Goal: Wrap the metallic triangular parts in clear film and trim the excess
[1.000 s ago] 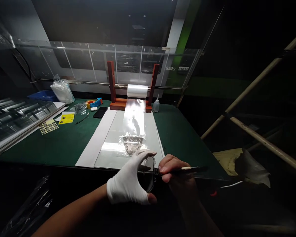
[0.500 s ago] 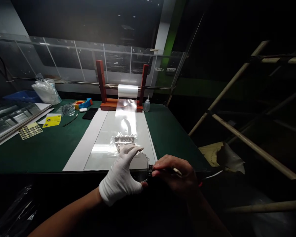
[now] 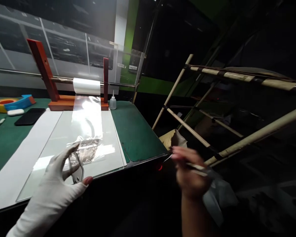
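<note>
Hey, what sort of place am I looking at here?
Probably a small workshop or factory workstation: a roll of clear film hangs on a red stand, a squeeze bottle stands on the green bench, and the left hand is white-gloved.

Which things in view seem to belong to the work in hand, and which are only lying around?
Likely in the work:
flat framed piece, in the gloved left hand
slim item, blurred, in the right hand
film roll, perhaps

Probably just lying about:
dark phone
small white object
tape dispenser
</note>
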Tool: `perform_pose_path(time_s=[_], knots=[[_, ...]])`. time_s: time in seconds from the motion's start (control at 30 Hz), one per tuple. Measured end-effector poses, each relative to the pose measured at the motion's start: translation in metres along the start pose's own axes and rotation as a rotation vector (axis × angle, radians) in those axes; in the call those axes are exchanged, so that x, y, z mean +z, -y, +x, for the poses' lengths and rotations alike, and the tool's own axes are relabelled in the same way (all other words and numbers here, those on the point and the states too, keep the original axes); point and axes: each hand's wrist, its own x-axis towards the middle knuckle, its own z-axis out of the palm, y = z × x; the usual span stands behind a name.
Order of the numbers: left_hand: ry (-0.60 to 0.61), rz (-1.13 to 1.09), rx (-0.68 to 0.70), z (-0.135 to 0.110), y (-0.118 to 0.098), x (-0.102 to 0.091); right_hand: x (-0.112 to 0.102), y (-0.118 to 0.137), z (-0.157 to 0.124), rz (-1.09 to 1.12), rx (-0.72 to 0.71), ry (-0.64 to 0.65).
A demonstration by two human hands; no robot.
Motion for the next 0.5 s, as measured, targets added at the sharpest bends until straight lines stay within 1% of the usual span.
perform_pose_path(time_s=[0.03,0.07,0.1,0.13,0.17,0.23,0.3,0.37,0.43,0.5], knots=[[0.030,-0.035,-0.012,-0.005,-0.001,0.004,-0.015,-0.025,0.013,-0.141,0.049,-0.132],[0.057,-0.087,-0.018,-0.009,-0.002,0.008,-0.030,-0.051,0.026,-0.272,0.108,-0.237],[0.080,-0.141,-0.019,-0.013,-0.003,0.012,-0.043,-0.077,0.039,-0.390,0.181,-0.294],[0.098,-0.191,-0.015,-0.016,-0.003,0.016,-0.054,-0.102,0.050,-0.485,0.286,-0.272],[0.125,-0.240,-0.013,-0.017,-0.002,0.020,-0.065,-0.125,0.058,-0.528,0.350,-0.253],[0.182,-0.385,-0.054,-0.016,0.004,0.027,-0.080,-0.158,0.064,-0.607,0.451,-0.234],[0.212,-0.528,-0.141,-0.011,0.012,0.035,-0.085,-0.176,0.055,-0.653,0.521,-0.225],[0.239,-0.657,-0.234,-0.008,0.021,0.043,-0.078,-0.183,0.036,-0.667,0.575,-0.196],[0.300,-0.820,-0.271,-0.008,0.025,0.046,-0.061,-0.180,0.013,-0.648,0.611,-0.140],[0.422,-1.031,-0.260,-0.012,0.024,0.044,-0.040,-0.168,-0.005,-0.602,0.629,-0.056]])
